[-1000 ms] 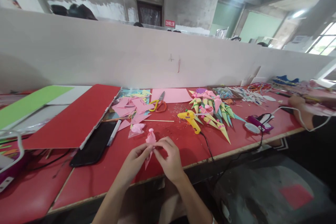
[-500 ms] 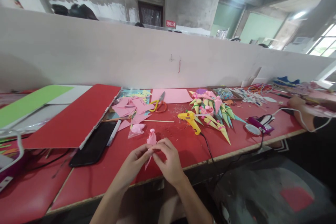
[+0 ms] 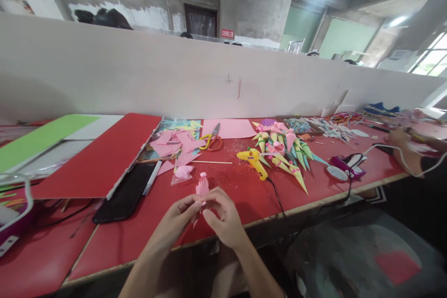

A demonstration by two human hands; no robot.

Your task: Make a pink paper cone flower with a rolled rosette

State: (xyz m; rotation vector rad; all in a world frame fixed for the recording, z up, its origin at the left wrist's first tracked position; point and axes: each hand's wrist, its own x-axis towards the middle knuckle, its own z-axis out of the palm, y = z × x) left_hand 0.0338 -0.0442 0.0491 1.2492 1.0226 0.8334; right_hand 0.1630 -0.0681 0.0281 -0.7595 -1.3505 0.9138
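Observation:
A small pink paper cone (image 3: 202, 185) with a ball on its top is held upright just above the red table. My left hand (image 3: 178, 219) pinches it between thumb and fingers, and its pointed end shows below. My right hand (image 3: 223, 216) has bent fingers against the cone's right side, with its thumb a little apart. A tiny pink bead (image 3: 204, 203) shows between the fingertips of both hands. Beyond the cone lies a small plastic bag (image 3: 182, 173) with pink pieces. To the right rests a yellow glue gun (image 3: 254, 160).
Finished paper cones (image 3: 284, 144) are heaped behind the glue gun. Scissors (image 3: 212, 139), pink paper scraps (image 3: 174, 142), a thin stick (image 3: 213, 162), a phone (image 3: 124, 193) and a red board (image 3: 104, 156) lie about. A co-worker's hand (image 3: 401, 142) is at the far right.
My right thumb has moved away from the fingertips and slightly down. A tiny pink bead now shows at the fingers. The cone stays in nearly the same place.

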